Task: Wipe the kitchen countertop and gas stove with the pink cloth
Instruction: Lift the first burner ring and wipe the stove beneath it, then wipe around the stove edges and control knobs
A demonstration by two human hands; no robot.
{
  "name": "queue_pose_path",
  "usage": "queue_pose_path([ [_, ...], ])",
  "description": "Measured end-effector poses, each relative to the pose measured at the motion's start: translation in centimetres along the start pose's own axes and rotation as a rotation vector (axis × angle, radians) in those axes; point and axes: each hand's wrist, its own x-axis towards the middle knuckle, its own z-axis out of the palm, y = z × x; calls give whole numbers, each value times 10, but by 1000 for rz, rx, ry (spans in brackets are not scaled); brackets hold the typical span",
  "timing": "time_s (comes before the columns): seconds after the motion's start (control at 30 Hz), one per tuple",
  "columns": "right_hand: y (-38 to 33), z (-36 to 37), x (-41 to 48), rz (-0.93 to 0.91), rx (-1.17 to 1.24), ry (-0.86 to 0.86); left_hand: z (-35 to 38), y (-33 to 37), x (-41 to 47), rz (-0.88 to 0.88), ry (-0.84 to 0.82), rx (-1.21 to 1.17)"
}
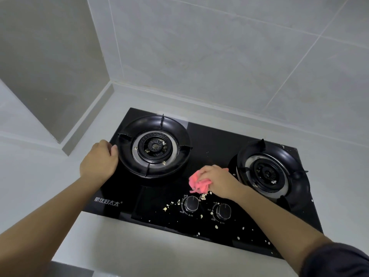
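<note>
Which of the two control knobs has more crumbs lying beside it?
The left knob, nearer the pink cloth: yellowish crumbs cluster beside it. The right knob has few.

This is a home kitchen. A built-in black glass gas stove (209,148) with two ring burners, the left burner (153,146) and the right burner (268,172), sits sunk into a pale grey worktop (139,246). Two round control knobs (191,203) stand at its front edge, with pale crumbs (203,196) scattered near them. Large grey wall tiles (219,56) with thin grout lines rise behind the stove and meet at a corner on the left
</note>
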Motion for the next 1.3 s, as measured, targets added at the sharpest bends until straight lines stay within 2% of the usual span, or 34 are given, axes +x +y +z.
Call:
queue_pose_path([
  [0.07,2,-8,-6,45,86,-130,-9,12,-12,121,49,1],
  [0.13,1,-17,-10,149,194,-138,-14,33,-28,246,45,-7],
  [0.23,4,-23,-19,198,257,46,-14,67,-53,402,-28,-38],
  [0.33,4,-26,-41,244,429,202,-12,94,-79,487,-84,-96],
  [0.53,19,-13,-92,456,1037,444,4,135,-132,602,-214,-220],
  [0.63,26,-11,-115,440,1397,551,16,158,-146,656,-273,-267],
  [0.7,39,-11,-138,347,1581,599,27,183,-155,724,-318,-273],
  [0.77,52,-14,-160,235,1695,645,35,206,-168,783,-351,-277],
  [0.87,83,-22,-202,205,1857,783,51,252,-199,885,-402,-270],
  [1.0,133,-40,-254,255,1945,975,81,316,-238,959,-399,-302],
  [1.1,183,-62,-293,332,1889,1092,118,382,-280,976,-401,-313],
  [1.17,210,-76,-312,353,1867,1135,143,425,-304,1015,-337,-253],
  [1.23,243,-88,-335,359,1855,1160,176,464,-340,1107,-236,-101],
  [1.3,270,-100,-350,426,1798,1150,212,485,-373,1203,-260,310],
])
